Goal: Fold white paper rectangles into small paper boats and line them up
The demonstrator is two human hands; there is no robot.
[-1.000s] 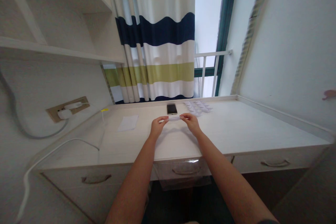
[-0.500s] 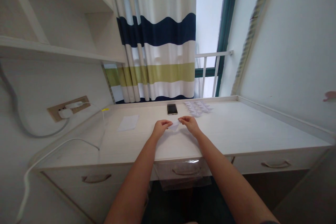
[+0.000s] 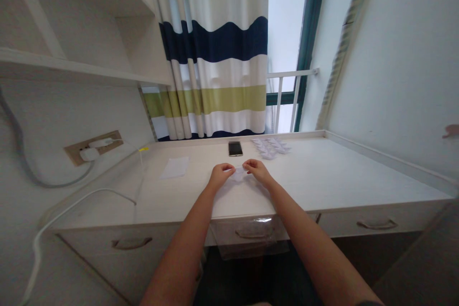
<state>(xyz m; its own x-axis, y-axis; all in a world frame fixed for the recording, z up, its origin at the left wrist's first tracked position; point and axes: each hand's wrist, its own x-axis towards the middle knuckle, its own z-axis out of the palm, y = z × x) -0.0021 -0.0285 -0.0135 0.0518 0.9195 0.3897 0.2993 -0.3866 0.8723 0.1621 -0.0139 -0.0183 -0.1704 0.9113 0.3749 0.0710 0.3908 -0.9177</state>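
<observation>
Both bare hands work over a white wooden desk (image 3: 322, 172), with a small white piece of folded paper (image 3: 238, 174) between them, near the desk's middle. Taking that paper as the dial's centre, the person's left hand (image 3: 219, 175) sits at 9 o'clock, thumb and forefinger pinching the near end. The right hand (image 3: 258, 171) sits at 3 o'clock, fingers bent, its thumb and fingertips gripping the opposite edge. The paper is too pale to make out its creases, and whether it touches the desktop I cannot tell.

At 12 o'clock, just beyond the hands, a black rectangular phone (image 3: 235, 148) lies flat. At 2 o'clock, to the right of the phone, is a cluster of white pointed folded-paper pieces (image 3: 269, 147), lying close together. Toward 9 o'clock, well apart from the left hand, flat white rectangular paper (image 3: 175, 168) rests on the desk. At 6 o'clock, clear crinkled plastic sheeting (image 3: 247, 245) hangs over the front of the middle drawer.
</observation>
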